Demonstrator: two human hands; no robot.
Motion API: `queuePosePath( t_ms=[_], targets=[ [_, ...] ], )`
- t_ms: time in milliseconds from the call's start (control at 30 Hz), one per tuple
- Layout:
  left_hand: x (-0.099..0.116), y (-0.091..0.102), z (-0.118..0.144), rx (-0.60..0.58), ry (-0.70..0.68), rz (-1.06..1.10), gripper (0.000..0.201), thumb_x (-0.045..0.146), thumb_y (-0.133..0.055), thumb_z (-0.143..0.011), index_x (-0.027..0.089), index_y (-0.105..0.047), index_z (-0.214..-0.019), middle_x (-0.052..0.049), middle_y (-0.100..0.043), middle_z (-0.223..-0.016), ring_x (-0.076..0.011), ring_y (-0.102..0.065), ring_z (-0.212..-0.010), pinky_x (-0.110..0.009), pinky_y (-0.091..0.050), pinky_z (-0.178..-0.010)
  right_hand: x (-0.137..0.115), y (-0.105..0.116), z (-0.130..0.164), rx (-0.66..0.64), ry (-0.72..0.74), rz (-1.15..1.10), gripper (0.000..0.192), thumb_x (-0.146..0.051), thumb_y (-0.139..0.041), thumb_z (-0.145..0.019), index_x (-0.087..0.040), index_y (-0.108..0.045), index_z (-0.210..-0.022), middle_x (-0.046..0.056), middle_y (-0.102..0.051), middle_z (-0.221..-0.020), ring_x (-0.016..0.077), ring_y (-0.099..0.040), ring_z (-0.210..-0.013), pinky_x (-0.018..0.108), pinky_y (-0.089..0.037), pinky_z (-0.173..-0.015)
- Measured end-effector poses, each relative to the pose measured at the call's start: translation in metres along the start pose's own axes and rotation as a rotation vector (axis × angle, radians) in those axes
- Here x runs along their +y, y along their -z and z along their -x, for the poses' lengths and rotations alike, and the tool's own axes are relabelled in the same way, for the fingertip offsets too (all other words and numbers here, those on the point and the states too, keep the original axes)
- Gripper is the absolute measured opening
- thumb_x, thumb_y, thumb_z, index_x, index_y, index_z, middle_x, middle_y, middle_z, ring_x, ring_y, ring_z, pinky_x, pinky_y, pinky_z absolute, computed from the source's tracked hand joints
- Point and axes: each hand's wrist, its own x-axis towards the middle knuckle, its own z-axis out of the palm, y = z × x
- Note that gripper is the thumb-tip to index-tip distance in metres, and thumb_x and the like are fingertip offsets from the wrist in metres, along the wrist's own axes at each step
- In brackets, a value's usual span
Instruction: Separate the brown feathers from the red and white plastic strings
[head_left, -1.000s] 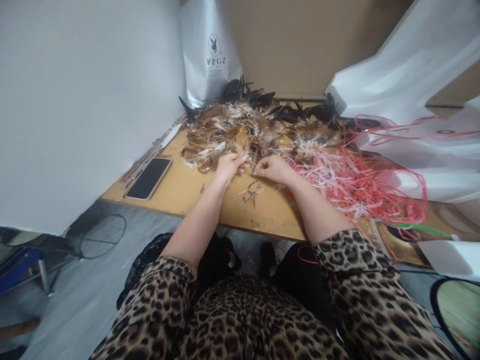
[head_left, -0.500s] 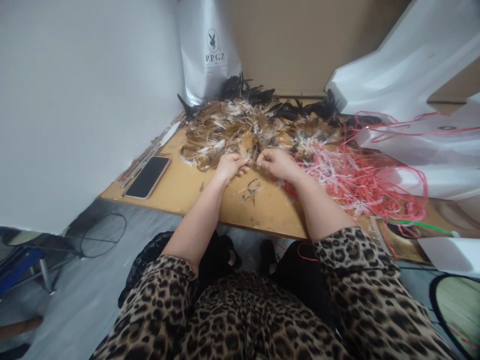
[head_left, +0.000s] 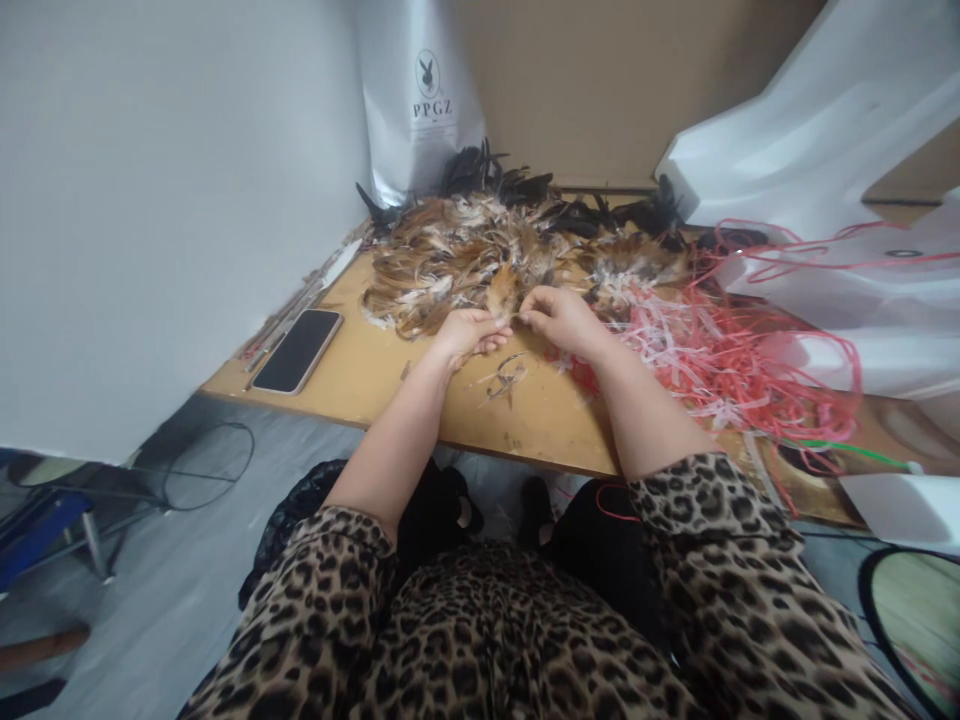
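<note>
Evidently the work is at a single piece: a tuft of tan feathers [head_left: 501, 290], standing upright in front of the heap, its lower end pinched between the thumb and fingers of the left hand [head_left: 474, 334]. The right hand [head_left: 556, 318] is just beside it, thumb and fingers drawn in close; whether they meet on anything, I cannot tell.

Under the hands, a few thin dark scraps [head_left: 508, 377] lie on the table [head_left: 360, 372], which suggests that some picking or stripping is done. Much more seems left — behind the hands spreads a broad heap of brown and white feathers [head_left: 442, 250], loose and overlapping, with black feathers [head_left: 476, 172] along its far edge. Nothing shows how many of these are finished.

To the right, a tangle of pink strips [head_left: 720, 350] meets the feathers; no strip visibly goes round the tuft. Farther out are a phone [head_left: 297, 350] and — at the back — a silvery bag [head_left: 420, 130].
</note>
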Motion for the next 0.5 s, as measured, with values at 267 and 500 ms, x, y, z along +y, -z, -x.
queuePosePath(
  t_ms=[267, 500],
  targets=[
    [0.000, -0.002, 0.001, -0.023, 0.021, 0.016, 0.009, 0.015, -0.067, -0.072, 0.006, -0.063, -0.072, -0.006, -0.064, -0.060, -0.0046, -0.056, -0.049, -0.015, -0.044, -0.050, -0.001, -0.003, -0.001, 0.058, -0.016, -0.017, 0.014, -0.025, -0.052, -0.073, -0.015, -0.061, -0.074, 0.001, -0.059, -0.063, 0.0118, -0.048, -0.059, 0.024, -0.035, -0.060],
    [0.003, 0.000, -0.002, 0.077, -0.056, 0.077, 0.010, 0.017, -0.065, -0.074, 0.007, -0.062, -0.072, -0.004, -0.064, -0.063, -0.0028, -0.055, -0.050, -0.013, -0.043, -0.049, 0.010, 0.001, -0.004, 0.166, -0.154, -0.013, 0.016, -0.028, -0.057, -0.069, -0.013, -0.065, -0.071, 0.003, -0.062, -0.063, 0.0121, -0.051, -0.057, 0.024, -0.037, -0.057]
  ],
)
